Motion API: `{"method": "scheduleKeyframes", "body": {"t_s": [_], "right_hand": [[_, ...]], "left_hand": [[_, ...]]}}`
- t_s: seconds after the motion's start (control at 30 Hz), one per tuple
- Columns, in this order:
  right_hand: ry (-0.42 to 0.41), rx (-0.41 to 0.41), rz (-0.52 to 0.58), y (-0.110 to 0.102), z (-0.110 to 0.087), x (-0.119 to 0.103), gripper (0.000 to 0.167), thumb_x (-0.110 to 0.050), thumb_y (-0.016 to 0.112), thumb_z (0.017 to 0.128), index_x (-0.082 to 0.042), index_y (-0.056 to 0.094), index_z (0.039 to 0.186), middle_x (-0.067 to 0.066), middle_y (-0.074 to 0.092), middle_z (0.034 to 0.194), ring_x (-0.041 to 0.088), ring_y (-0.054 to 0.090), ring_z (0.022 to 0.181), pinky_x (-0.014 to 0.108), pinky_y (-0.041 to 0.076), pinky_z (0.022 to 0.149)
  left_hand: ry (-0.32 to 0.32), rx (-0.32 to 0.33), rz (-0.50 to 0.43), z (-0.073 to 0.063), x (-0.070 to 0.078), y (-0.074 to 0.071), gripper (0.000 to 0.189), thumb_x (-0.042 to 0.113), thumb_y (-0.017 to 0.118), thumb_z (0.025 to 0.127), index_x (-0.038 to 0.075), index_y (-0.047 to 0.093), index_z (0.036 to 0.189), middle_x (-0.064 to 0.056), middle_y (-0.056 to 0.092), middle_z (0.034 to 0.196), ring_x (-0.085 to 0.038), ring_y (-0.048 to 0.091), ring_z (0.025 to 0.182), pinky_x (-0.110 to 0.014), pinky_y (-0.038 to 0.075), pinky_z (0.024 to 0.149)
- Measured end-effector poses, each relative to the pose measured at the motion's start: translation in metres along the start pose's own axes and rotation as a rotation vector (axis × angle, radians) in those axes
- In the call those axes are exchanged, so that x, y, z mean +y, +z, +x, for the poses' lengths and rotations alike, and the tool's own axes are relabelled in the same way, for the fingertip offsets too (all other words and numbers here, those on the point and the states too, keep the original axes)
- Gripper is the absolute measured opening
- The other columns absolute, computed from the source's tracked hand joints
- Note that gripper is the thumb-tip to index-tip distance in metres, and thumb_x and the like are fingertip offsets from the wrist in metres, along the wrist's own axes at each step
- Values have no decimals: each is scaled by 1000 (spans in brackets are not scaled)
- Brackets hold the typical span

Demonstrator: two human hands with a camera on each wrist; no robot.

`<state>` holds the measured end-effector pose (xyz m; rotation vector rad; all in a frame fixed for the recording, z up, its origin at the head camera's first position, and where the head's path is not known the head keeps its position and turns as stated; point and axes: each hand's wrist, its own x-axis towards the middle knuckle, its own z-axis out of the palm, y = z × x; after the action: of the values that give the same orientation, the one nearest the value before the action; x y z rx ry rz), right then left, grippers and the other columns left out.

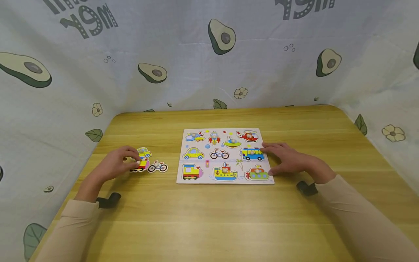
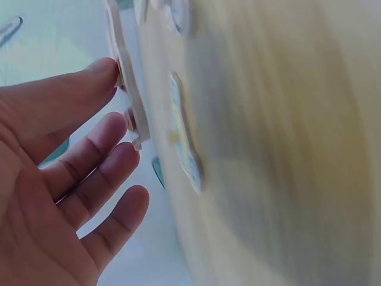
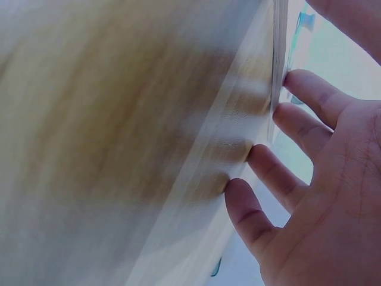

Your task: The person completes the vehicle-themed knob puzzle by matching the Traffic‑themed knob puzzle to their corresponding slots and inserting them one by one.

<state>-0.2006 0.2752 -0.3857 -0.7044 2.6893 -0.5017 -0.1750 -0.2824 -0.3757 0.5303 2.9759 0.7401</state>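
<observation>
My left hand (image 1: 112, 163) pinches a train-shaped puzzle piece (image 1: 143, 165) by its knob, at the left of the table in the head view. In the left wrist view this piece (image 2: 132, 89) is seen edge-on, between thumb and fingers. Just behind it lies a yellow car piece (image 1: 144, 152), and a bicycle piece (image 1: 158, 167) is at its right. The white puzzle board (image 1: 207, 181) lies mid-table, printed with vehicles. My right hand (image 1: 289, 160) rests at the board's right edge, fingers extended; in the right wrist view its fingertips (image 3: 293, 77) touch the edge and the tabletop.
On the board, the bus (image 1: 252, 154), submarine (image 1: 257, 173) and helicopter (image 1: 247, 136) are among several knobbed pieces in their places. The wooden table (image 1: 209, 218) ends at the back against an avocado-print cloth (image 1: 196, 87), which also hangs on both sides.
</observation>
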Motion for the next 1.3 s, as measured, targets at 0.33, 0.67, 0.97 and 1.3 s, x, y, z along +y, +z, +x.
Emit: {"method": "scheduleKeyframes", "body": {"t_s": [0.33,0.67,0.97,1.3], "right_hand": [[10,-6,6,0,-1,0,87,-41,80,79,-6,42,149,19,29,161,48,24,141,72,28,109],[9,-8,13,-1,-1,-2,87,-42,80,80,-6,42,149,19,29,161,48,24,141,73,27,109],[18,-8,9,-1,-1,-3,87,-41,80,80,-6,42,149,20,29,161,48,24,142,73,27,110],[7,-4,3,-1,-1,-2,86,-40,80,79,-5,43,149,20,30,161,48,25,141,72,28,110]], "left_hand": [[179,48,24,19,38,12,5,8,74,87,8,77,91,-10,67,106,-30,64,99,-49,53,84],[234,-26,-8,37,75,33,5,12,73,88,11,77,91,-7,67,107,-28,62,102,-48,52,89],[299,-86,52,51,94,54,5,17,74,87,14,77,90,0,66,107,-20,61,103,-42,52,93],[329,-110,40,58,101,69,4,16,75,86,12,77,89,-3,67,105,-21,62,102,-41,52,94]]}}
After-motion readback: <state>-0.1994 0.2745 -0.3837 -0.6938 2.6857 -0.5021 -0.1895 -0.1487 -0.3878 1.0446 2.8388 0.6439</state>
